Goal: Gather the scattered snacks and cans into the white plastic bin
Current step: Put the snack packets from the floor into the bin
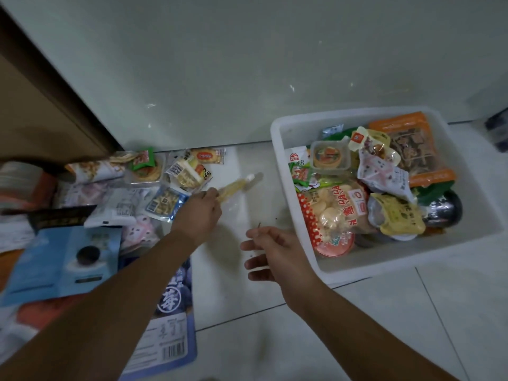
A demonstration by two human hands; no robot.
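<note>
Two hands mid-frame; left hand (198, 213) grips a blurred yellow snack stick (237, 185) over the floor (247, 298); right hand (275, 251) hangs spread beside the snack-filled white plastic bin (398, 254) at right; scattered packets (189, 171) lie left.

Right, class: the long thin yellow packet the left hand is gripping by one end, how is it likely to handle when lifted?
Probably light: the left hand grips the long yellow packet by one end only. Likely fairly stiff, since it sticks out straight rather than drooping, though blur hides detail. Its clear wrapper looks glossy, so it may slip.
</note>
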